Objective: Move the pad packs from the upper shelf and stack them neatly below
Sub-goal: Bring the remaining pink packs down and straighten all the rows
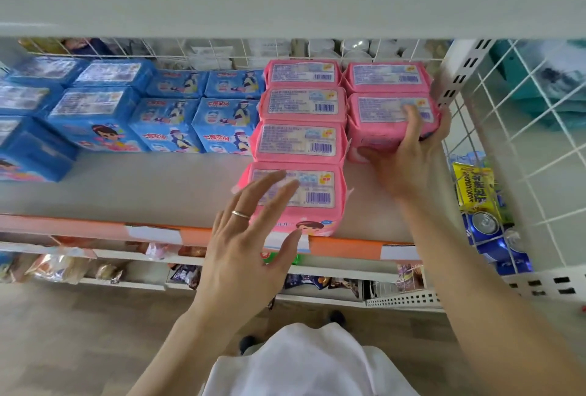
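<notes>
Glossy pink plastic film wraps the pad packs on a smooth matt shelf with white wire mesh.

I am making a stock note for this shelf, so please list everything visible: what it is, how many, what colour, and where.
pink pad packs: six, pink, right part of the shelf, four in the left column, two in the right
blue pad packs: at least nine, blue, left part of the same shelf, some cut off by the edge
shelf: one, pale, with an orange front strip
wire side basket: one, white, right of the shelf
yellow packet: one, yellow, in the basket
drink cans: several, blue, in the basket
snack packets: several, mixed colours, on the shelf below
left hand: open, over the front pink pack
right hand: grips the front pack of the right column
</notes>
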